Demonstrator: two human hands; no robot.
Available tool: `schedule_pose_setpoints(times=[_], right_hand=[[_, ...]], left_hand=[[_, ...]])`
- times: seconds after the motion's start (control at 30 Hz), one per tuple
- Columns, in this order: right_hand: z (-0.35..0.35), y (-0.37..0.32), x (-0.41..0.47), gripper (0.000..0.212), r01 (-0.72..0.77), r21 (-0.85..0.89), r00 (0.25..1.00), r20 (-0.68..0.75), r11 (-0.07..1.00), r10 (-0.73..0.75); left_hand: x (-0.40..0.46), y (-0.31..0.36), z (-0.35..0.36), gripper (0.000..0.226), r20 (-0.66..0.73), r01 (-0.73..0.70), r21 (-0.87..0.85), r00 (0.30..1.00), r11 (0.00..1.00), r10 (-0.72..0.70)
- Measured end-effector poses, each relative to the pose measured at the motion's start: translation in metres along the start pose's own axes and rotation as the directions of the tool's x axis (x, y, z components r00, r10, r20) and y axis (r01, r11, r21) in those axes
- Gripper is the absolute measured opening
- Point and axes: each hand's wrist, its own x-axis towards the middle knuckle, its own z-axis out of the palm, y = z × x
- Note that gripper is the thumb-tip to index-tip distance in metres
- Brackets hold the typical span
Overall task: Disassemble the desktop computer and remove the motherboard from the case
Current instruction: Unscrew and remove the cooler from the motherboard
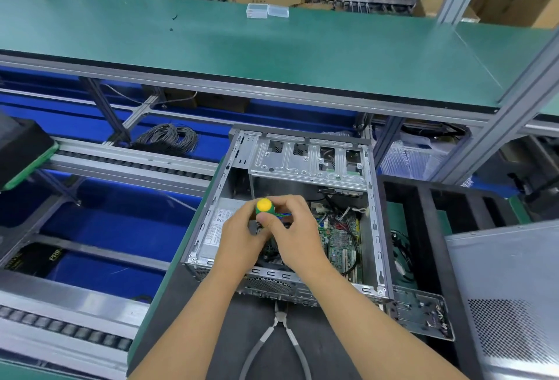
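An open grey computer case [375, 222] lies on its side on the bench in front of me. Inside it, the green motherboard [343, 242] shows at the right, and a silver power supply [216, 227] with a white label sits at the left. Over the case's middle, both hands meet on a screwdriver [265, 206] with a green handle and yellow cap, standing upright. My right hand [298, 228] grips the handle from the right. My left hand [239, 231] holds it from the left with its fingers curled low around it. The tip and what lies under it are hidden.
Grey-handled pliers [279, 334] lie on the dark mat near the front edge. A removed metal bracket [420, 316] and a perforated side panel [511, 298] lie at the right, next to a black foam tray [423, 207]. A roller conveyor [127, 161] runs at the left.
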Motion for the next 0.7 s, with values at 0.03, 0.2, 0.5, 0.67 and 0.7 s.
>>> schedule_pose_setpoints(times=[0.03,0.2,0.5,0.67,0.7], right_hand=[[0.000,0.000,-0.001,0.024,0.010,-0.022,1.000,0.025,1.000,-0.009],[-0.004,-0.002,0.001,0.032,-0.003,-0.126,0.997,0.082,0.992,0.013],[-0.001,-0.001,-0.001,0.032,-0.065,-0.089,0.998,0.002,0.994,0.065],[-0.012,-0.003,0.006,0.031,0.029,-0.225,0.992,0.124,0.974,-0.001],[-0.015,-0.004,0.009,0.031,0.042,-0.258,0.986,0.165,0.965,0.001]], left_hand=[[-0.001,0.000,-0.001,0.050,0.014,-0.009,-0.010,1.000,1.000,0.009],[-0.001,0.000,-0.004,0.042,0.038,0.000,-0.076,0.999,0.997,0.003],[0.000,0.004,0.000,0.032,-0.034,0.039,-0.032,0.999,0.999,-0.040],[-0.002,0.002,-0.003,0.042,0.027,-0.021,-0.034,0.999,0.999,0.022],[-0.001,0.002,-0.003,0.040,0.017,-0.016,-0.031,1.000,0.999,0.017]])
